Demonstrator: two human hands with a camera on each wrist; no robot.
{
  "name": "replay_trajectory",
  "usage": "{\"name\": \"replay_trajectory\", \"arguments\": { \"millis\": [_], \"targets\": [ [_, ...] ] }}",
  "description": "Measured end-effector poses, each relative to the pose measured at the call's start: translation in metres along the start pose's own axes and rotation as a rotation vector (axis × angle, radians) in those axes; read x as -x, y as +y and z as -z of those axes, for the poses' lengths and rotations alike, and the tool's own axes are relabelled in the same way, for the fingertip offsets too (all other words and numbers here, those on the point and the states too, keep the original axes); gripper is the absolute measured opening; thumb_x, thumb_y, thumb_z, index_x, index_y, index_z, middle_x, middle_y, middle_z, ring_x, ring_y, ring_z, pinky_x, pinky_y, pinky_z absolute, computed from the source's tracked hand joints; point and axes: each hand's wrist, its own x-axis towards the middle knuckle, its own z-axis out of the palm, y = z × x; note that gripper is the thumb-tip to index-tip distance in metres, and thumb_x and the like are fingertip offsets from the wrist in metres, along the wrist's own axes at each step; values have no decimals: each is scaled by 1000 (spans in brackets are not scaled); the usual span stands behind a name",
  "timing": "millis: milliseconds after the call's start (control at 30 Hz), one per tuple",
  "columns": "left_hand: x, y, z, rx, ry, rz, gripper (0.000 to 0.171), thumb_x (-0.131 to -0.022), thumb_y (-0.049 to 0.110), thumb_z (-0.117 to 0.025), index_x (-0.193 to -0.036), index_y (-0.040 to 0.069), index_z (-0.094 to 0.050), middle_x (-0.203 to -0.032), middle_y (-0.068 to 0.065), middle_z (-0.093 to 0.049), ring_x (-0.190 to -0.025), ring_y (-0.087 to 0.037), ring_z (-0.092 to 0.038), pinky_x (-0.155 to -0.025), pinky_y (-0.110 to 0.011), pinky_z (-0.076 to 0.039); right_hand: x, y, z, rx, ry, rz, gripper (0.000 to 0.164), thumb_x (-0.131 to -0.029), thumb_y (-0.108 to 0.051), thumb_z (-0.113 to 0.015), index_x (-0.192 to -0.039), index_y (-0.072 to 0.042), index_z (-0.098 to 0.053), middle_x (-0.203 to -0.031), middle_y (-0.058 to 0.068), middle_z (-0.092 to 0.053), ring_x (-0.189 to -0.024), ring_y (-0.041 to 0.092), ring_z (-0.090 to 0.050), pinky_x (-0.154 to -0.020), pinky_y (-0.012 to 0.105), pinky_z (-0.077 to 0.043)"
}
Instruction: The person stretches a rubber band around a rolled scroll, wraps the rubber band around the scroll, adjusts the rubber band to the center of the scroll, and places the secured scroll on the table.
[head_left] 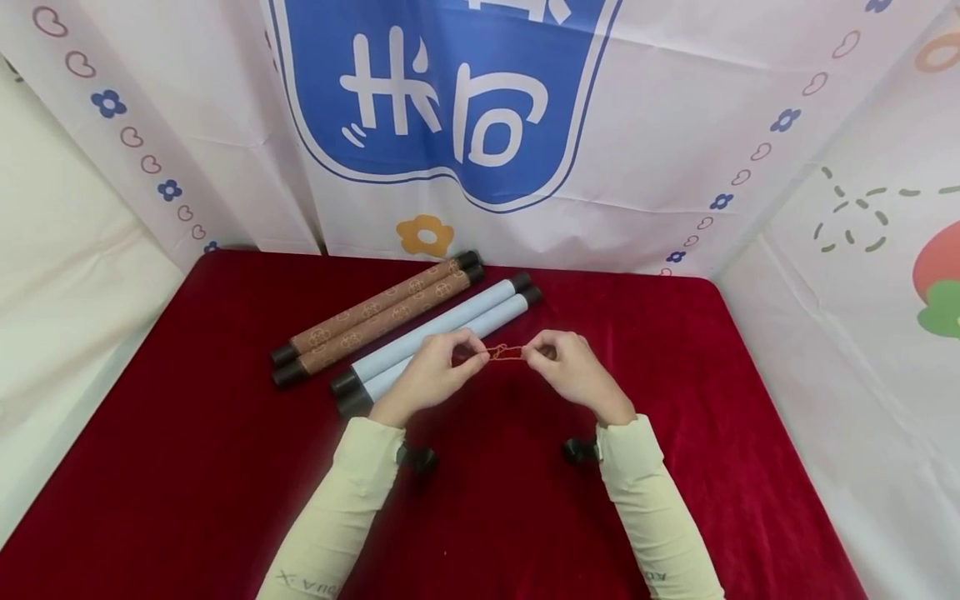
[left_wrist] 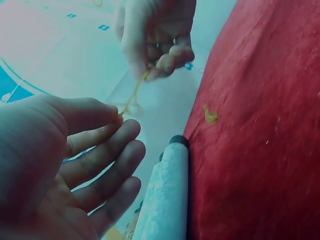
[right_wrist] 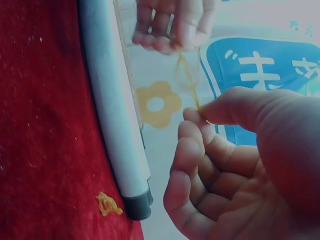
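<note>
Head view: white curtain (head_left: 660,150) behind, red table (head_left: 187,483) in front. On it, brown rolls (head_left: 371,311) toward the back left, blue rolls (head_left: 457,319) just beside them, nearer the person; both pairs slanted, black-ended.

Two hands above the table, level with each other, thin yellow cord (head_left: 507,359) drawn between them, looks looped. Second cord (right_wrist: 108,204), crumpled, lies on the table near a blue roll's black end. Knotty bit seen mid-span from the head: could be the held cord or the one lying below, can't tell.

To do this well, I'd judge: light fingertip pinch, even pull both sides, strands spread apart enough to check for twists; no hard tug, thin cord could slip or snap.

Left hand (head_left: 431,373): thumb and forefinger closed on one end of the held cord, other fingers loosely extended, spread. Right hand (head_left: 573,372): same pinch on the opposite end, other fingers half curled, nothing in them. Neither touches the table.
</note>
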Motion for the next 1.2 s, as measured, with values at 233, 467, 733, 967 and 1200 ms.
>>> {"name": "replay_trajectory", "arguments": {
  "millis": [233, 467, 733, 967, 1200],
  "targets": [
    [2, -8, 9, 5, -42, 85, 4, -98, 12, -70, -96, 10, -73, -92, -3, -75, -88, -14, -70, -84, -34, -58, 1, 2, 7, 14, 36, -6, 18, -102, -17, -65, -108, -5, -77, -101, 14, -78, -78, 18, -62, -74, 34, -52],
    [2, -11, 9, -16, -174, 111, 15, -96, 16, -74, -108, 6, -73, -99, -3, -75, -95, -15, -70, -89, -36, -59, 1, -1, 3, -10, 3, 20, 18, -100, -18, -69, -108, -3, -76, -98, 8, -77, -85, 17, -69, -79, 33, -57],
    [-1, -7, 0, -21, -133, 74, 30, -97, 18, -75, -121, 1, -71, -113, -11, -76, -109, -25, -71, -100, -44, -57, 1, -4, -2, 27, -42, 64, 7, -96, -13, -68, -98, -12, -75, -93, 0, -76, -84, 15, -69, -78, 31, -57],
    [-1, -3, -13, 17, -128, -23, 36, -96, 21, -78, -126, 3, -69, -120, -11, -74, -114, -25, -70, -101, -44, -57, 4, -11, -4, 26, -74, 126, 7, -95, -10, -70, -97, -12, -76, -89, 0, -75, -81, 12, -68, -76, 28, -58],
    [-3, -4, -21, 46, -139, -67, 6, -100, 12, -72, -104, 8, -74, -99, -3, -76, -91, -12, -70, -83, -30, -59, 5, -12, -2, 34, -81, 150, 5, -94, -9, -71, -96, -10, -76, -88, 1, -74, -79, 11, -66, -75, 27, -57]
  ]
}}
